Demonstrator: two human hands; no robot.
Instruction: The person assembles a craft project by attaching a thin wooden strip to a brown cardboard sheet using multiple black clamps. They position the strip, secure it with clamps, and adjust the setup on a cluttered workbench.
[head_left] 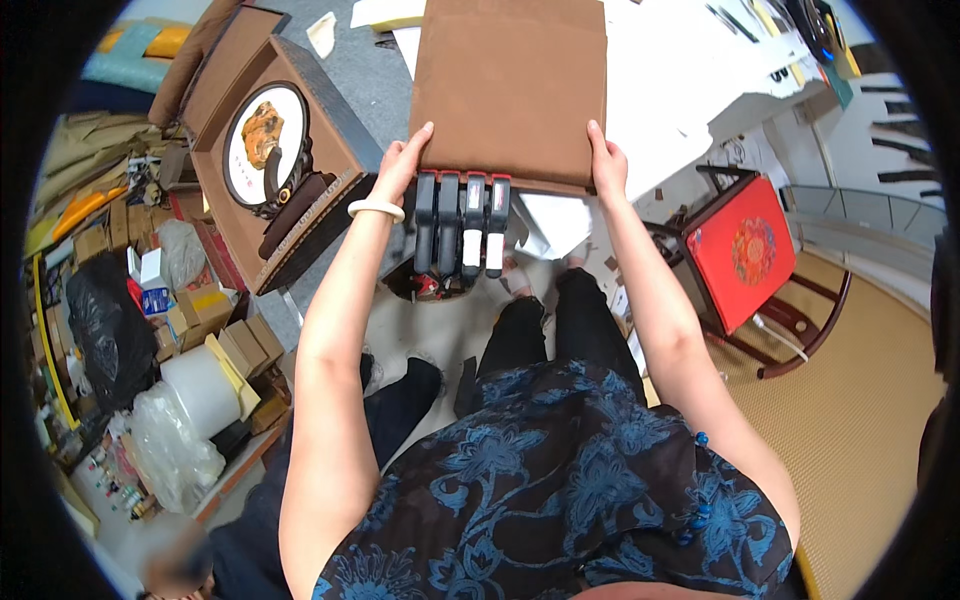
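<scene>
"Fingers (420, 139)?"
"Left hand (400, 166) and right hand (610, 170) grip the brown panel (510, 90), upper centre, thumbs at its sides; I cannot tell whether the hidden fingers spread."
"Writing?"
"Characters (241, 178) on the white disc (290, 120), in the open box (242, 238) at upper left; too small to read."
"Obstructions?"
"Four black clamp-like tools (447, 225), just below the panel; red-seated chair (718, 285), right."

Your 2 bare arms stretch forward, elbows slightly bent, the left forearm (350, 275) and right forearm (652, 275) slanting inward. Your left hand (398, 168) and right hand (609, 168) face each other, well apart and about level. Your 2 thumbs lie on top, pointing forward, with the fingers in a grip below, mostly hidden.
</scene>
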